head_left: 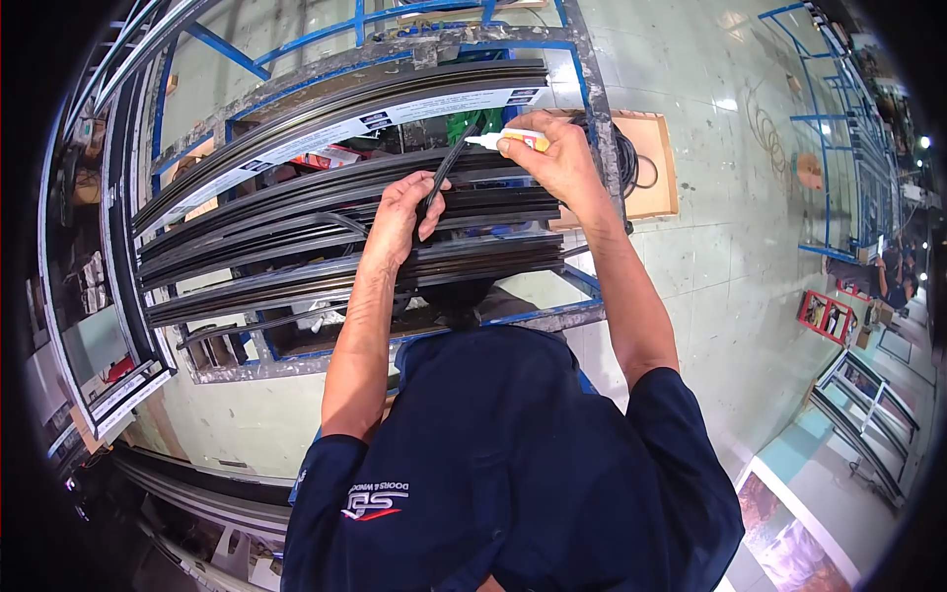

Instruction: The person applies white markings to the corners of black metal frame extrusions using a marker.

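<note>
My left hand [406, 212] is closed around a black rubber strip [452, 163] and tilts its end up toward the right. In my right hand [563, 163] is a small white and yellow glue bottle [525, 139], lying sideways between thumb and fingers. Its white nozzle [477, 141] points left, right at the upper end of the strip. Below both hands lie bundles of long dark profiles [493, 259]. A profile with a white printed label strip [414, 111] runs behind the hands.
The profiles rest across a blue metal frame [589, 84]. Right of it, an open cardboard box [663, 163] holds coiled black cable [627, 158]. A large framed panel [118, 296] stands at the left. Farther right are a red crate [827, 316] and another blue rack [821, 118] on the tiled floor.
</note>
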Demonstrator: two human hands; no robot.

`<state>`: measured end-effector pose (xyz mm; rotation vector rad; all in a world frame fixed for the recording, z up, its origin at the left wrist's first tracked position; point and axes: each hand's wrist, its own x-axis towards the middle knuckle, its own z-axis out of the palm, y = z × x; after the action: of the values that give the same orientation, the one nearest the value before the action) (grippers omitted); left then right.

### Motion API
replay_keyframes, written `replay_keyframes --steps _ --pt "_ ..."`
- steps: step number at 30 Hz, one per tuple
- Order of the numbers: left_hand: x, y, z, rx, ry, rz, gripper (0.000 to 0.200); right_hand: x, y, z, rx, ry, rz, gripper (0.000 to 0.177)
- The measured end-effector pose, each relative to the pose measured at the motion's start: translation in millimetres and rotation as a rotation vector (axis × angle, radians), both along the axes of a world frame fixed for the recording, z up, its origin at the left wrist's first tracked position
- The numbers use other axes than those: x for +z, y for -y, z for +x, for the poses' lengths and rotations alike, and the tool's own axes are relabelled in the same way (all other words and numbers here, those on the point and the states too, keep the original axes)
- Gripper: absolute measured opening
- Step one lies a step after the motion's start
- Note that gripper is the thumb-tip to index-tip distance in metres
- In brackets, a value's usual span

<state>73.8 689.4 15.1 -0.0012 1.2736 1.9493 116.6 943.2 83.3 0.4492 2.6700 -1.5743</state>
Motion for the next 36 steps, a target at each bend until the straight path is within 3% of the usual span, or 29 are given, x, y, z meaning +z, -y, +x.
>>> replay_keyframes --steps 13,16,24,26,27,30,36 --pt "1 0 0 -0.009 -0.004 -0.016 0.023 -5 -4 3 0.058 -0.081 -0.002 0.036" --pt "0 0 0 -0.01 -0.011 -0.019 0.023 -3 -4 7 -0.027 -0.045 -0.125 0.036" --pt "5 -19 11 -0.171 -0.231 -0.218 0.023 -43 -55 52 -0.359 -0.214 -0.795 0.037" --pt "4 -35 17 -0.185 -0.751 -0.307 0.023 -49 -69 70 -0.393 -0.287 -0.918 0.035" --pt "20 -40 14 -0.294 -0.854 -0.43 0.025 -52 -75 78 -0.385 -0.308 -0.938 0.03" --pt "8 -50 7 -0.296 -1.273 -0.478 0.028 -59 -82 97 -0.439 -0.306 -0.932 0.033" --pt "-2 -58 7 -0.309 -1.496 -0.581 0.03 -93 -80 117 -0.428 -0.039 -0.688 0.038"
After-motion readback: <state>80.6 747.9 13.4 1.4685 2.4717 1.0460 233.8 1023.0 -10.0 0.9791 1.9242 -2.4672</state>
